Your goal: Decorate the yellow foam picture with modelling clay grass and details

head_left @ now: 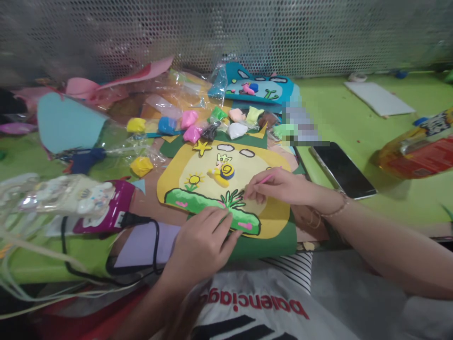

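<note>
My right hand (271,186) pinches a thin pink tool (266,178) over the right part of a yellow paper picture (279,217). Its fingertips are beside the dark-outlined green plant (233,199). My left hand (205,236) lies with fingers spread on the picture's lower edge, over part of the green clay strip (198,202). On the cream centre are a snail with a blue and yellow shell (227,172), a sun (194,180), a yellow star (202,148) and two outlined clouds (247,153). Dark green paper (272,245) shows beneath.
Several wrapped clay lumps (189,118) lie behind the picture, before a blue clay picture (283,92). A phone (344,170) and a bottle (417,146) are at right. A purple device (113,203) and cables (155,241) lie at left.
</note>
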Motion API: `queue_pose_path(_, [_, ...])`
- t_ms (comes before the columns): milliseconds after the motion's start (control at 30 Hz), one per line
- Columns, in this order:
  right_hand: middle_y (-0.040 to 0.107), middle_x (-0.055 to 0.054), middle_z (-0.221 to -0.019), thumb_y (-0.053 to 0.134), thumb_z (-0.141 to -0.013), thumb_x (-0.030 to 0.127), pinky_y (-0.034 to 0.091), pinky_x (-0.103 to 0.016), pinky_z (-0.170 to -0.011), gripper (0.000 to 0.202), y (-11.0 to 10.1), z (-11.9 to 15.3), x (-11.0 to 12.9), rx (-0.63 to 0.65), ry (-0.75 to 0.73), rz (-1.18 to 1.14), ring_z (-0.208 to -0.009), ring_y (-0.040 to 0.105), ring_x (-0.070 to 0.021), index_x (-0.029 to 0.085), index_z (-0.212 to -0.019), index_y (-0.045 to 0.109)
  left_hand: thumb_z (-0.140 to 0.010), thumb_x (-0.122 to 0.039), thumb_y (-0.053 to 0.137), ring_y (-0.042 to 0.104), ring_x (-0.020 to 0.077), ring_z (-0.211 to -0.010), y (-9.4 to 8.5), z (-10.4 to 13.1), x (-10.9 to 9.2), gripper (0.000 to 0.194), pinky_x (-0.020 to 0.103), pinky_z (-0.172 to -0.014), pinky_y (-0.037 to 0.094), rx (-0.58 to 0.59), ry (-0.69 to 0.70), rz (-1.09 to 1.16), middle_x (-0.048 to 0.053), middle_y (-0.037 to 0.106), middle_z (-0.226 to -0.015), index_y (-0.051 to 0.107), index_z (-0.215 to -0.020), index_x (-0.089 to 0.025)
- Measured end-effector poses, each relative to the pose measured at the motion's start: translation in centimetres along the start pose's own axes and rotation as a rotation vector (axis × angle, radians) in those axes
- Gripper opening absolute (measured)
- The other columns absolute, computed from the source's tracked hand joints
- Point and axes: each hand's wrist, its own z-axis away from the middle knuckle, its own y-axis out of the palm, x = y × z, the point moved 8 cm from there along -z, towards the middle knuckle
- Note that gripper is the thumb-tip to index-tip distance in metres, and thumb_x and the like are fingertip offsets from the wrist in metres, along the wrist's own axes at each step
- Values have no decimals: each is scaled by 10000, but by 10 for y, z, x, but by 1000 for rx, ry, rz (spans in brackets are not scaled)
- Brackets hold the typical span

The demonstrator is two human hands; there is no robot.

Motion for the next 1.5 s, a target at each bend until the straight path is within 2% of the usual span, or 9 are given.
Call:
queue_pose_path(133, [708,-83,-757,521,-878,438,553,-238,-601,384,0,-5,-10,-30,49,-1,-604,638,-112,101,-816,695,-846,-216,603,594,226,-878,-2,-1,-1,164,369,-810,517,-21,9,-7,91,679,-916,641,-951,-96])
queue_pose_path(300, [722,-91,-763,555,-847,489,567,-253,-637,408,1,-9,-16,-48,99,-48,-623,661,-124,103,-826,686,-848,-211,599,595,226,-861,-6,-2,-2,156,367,-792,522,-30,16,-15,94,679,-907,644,-937,-91])
queue_pose_path(933, [710,-76,-745,518,-872,416,559,-237,-613,355,1,-9,-13,-49,81,-37,-605,645,-108,109,-800,682,-837,-210,613,596,230,-876,-2,-2,-1,165,376,-806,522,-12,5,4,98,679,-923,645,-943,-88])
queue_pose_path(1500, [715,-74,-736,561,-845,467,555,-247,-626,374,1,-11,-16,-73,102,-59,-603,642,-113,118,-794,685,-843,-214,607,588,226,-881,1,-2,1,161,374,-808,518,-8,0,10,92,677,-917,640,-943,-92])
